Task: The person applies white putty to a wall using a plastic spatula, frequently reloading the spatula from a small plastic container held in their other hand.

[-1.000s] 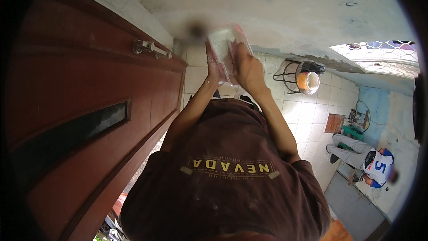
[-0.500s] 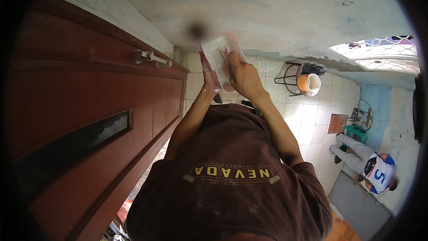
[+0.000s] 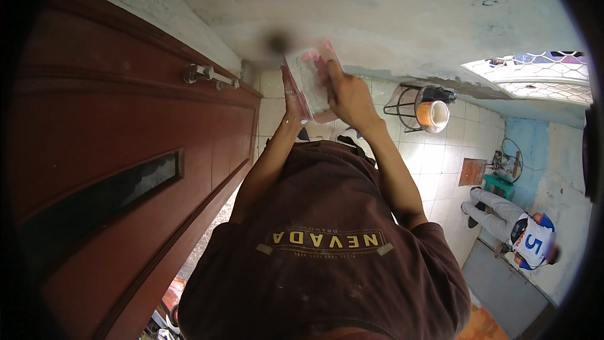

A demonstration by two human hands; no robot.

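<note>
The left hand (image 3: pixel 294 106) is clasping a pinkish tray (image 3: pixel 325 117) of white paste (image 3: pixel 306 82). The right hand (image 3: pixel 353 101) is pinching a blurred pink tool (image 3: pixel 323 73) over the paste.

There are two hands, left hand (image 3: pixel 293 108) and right hand (image 3: pixel 353 102), one tray (image 3: pixel 325 116), one door (image 3: pixel 126 119), one bucket (image 3: pixel 428 115), one window (image 3: pixel 535 74), one co-worker (image 3: pixel 527 234)

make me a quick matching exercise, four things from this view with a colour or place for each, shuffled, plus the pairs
Things:
1. shallow tray
2. door
3. bucket
4. other person's shirt

Colours and places:
A. orange and white
B. white with blue sleeves
C. held in the left hand
D. reddish-brown

Pairs: 1-C, 2-D, 3-A, 4-B
</note>
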